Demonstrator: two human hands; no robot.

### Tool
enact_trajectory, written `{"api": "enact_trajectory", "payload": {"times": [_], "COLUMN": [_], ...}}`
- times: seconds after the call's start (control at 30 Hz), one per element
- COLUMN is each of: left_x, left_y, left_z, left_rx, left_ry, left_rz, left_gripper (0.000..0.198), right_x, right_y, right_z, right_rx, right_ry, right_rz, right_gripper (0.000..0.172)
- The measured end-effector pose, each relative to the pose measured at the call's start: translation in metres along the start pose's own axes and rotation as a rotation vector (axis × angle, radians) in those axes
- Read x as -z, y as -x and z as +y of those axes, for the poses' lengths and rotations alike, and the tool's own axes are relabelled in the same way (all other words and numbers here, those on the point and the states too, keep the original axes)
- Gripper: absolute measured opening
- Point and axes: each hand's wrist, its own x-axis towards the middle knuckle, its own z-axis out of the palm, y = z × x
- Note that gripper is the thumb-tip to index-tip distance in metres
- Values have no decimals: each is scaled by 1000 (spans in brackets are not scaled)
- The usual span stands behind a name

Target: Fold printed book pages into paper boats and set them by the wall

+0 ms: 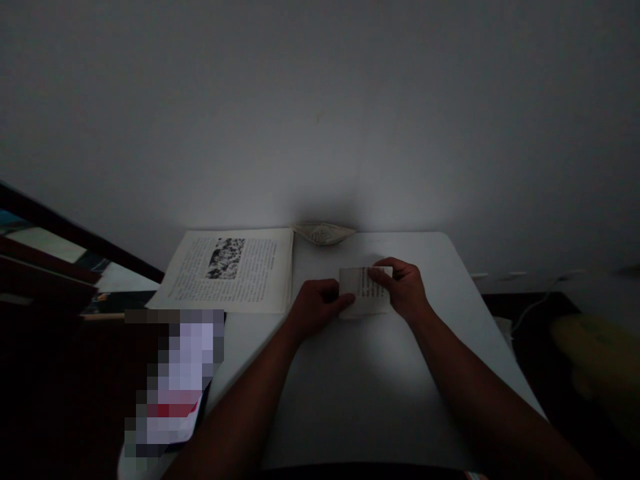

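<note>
1. The folded sheet of printed paper point(353, 283) is near the middle of the table, held up between 2 bare hands. It is a small rectangle, with lines of dark print on its right part and a plainer left part; the text is too small to read.
2. The left hand point(314, 308) grasps the sheet's left side, its thumb flat on the near face and its fingers curled.
3. The right hand point(409, 288) grasps the upper right corner, thumb on the printed face, index finger bent over by the top edge.
4. Beyond the hands, a boat-shaped folded paper point(324, 234) with 2 pointed ends sits at the table's far edge, beside the wall point(320, 120).
5. Left of it lies a stack of printed pages point(257, 293); the top page bears columns of text and 1 black-and-white picture point(226, 259).
6. Nearer, on the left edge of the white table point(360, 427), is a pixelated object point(175, 373) with a dark rim; what it shows cannot be told.
7. Right of the table, a white cable point(531, 308) runs near a dim yellowish object point(600, 353).
</note>
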Motion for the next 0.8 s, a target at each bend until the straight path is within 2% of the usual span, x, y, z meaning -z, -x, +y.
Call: {"api": "enact_trajectory", "payload": {"times": [0.13,0.23,0.53,0.8], "left_x": [0,-2,-5,-2], "left_y": [-2,-1,-1,-3], "left_z": [-3,-5,-3,-6], "left_rx": [4,-5,-29,43], "left_ry": [10,-6,93,185], "left_rz": [137,170,45,-39], "left_gripper": [33,32,30,21], "right_x": [-6,-9,-9,-9], "right_y": [4,6,7,3], "right_z": [-6,-7,-5,-2], "right_rx": [-19,-19,66,110], "right_ry": [40,151,277,134], "right_rz": [-131,-138,-115,108], "right_gripper": [38,42,32,20]}}
